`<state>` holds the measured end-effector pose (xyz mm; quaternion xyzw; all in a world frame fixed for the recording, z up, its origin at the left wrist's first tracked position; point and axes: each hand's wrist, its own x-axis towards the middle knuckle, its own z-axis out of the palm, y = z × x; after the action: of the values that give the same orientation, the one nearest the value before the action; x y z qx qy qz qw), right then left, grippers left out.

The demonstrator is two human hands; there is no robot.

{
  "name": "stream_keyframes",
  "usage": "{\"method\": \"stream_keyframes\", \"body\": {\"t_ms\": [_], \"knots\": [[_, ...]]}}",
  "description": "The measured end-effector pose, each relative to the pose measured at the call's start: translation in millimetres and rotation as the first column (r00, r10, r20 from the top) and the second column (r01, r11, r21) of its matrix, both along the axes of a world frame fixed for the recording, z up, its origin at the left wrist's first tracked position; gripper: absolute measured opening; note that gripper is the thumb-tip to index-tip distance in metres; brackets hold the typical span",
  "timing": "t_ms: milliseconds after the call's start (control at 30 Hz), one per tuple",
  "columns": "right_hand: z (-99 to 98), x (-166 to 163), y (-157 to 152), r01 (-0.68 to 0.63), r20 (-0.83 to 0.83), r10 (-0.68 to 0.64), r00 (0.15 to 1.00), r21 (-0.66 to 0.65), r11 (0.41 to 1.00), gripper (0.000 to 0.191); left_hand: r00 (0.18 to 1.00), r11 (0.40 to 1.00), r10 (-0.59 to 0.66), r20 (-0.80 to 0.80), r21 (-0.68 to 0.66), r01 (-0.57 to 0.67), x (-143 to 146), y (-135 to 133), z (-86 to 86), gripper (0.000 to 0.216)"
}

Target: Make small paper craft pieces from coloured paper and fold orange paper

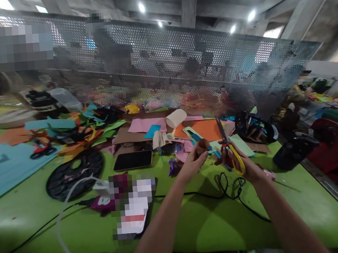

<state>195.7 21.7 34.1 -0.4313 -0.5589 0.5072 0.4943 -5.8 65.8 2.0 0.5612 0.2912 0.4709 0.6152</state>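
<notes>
My left hand point(192, 164) is closed around a small brown roll point(202, 145), which looks like rolled paper or card. In my right hand point(246, 165) is a pair of scissors point(236, 160) with yellow and red handles. Their blades point up and away from me, and I cannot tell how far apart they are. The two hands are close together over the green table point(217, 224). Narrow blue strips point(216, 154) show between them, but whether a hand touches these is unclear. A purple wrapped piece point(172, 167) lies left of my left hand.
A dark phone point(133, 160) and a lit phone point(138, 207) lie to the left, near a black round tray point(76, 174). A black cable point(192, 193) loops below my hands. Paper scraps point(147, 125) cover the back, before a perforated metal screen point(158, 65). A dark cup point(295, 151) lies right.
</notes>
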Motion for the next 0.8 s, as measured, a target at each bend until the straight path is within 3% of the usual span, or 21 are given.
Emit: {"method": "stream_keyframes", "body": {"t_ms": [133, 367, 567, 800], "knots": [[2.6, 8, -4, 0.022, 0.061, -0.024, 0.998, 0.042, 0.999, 0.048, 1.0, 1.0, -0.018, 0.005, 0.008, 0.018, -2, 1, 2.5, 0.063], [3.3, 13, -10, -0.048, 0.378, -0.006, 0.926, 0.136, 0.99, 0.045, 1.0, 1.0, 0.021, -0.003, -0.019, -0.021, -3, -3, 6.4, 0.056], [4.7, 0, -9, -0.145, 0.441, 0.08, 0.894, 0.116, 0.983, 0.049, 0.998, 0.999, 0.029, -0.047, -0.016, -0.03, -3, -6, 10.7, 0.052], [5.5, -1, -9, -0.157, 0.471, 0.076, 0.879, 0.136, 0.978, 0.047, 0.999, 1.0, -0.012, -0.048, 0.001, 0.012, -2, -5, 10.7, 0.057]]}}
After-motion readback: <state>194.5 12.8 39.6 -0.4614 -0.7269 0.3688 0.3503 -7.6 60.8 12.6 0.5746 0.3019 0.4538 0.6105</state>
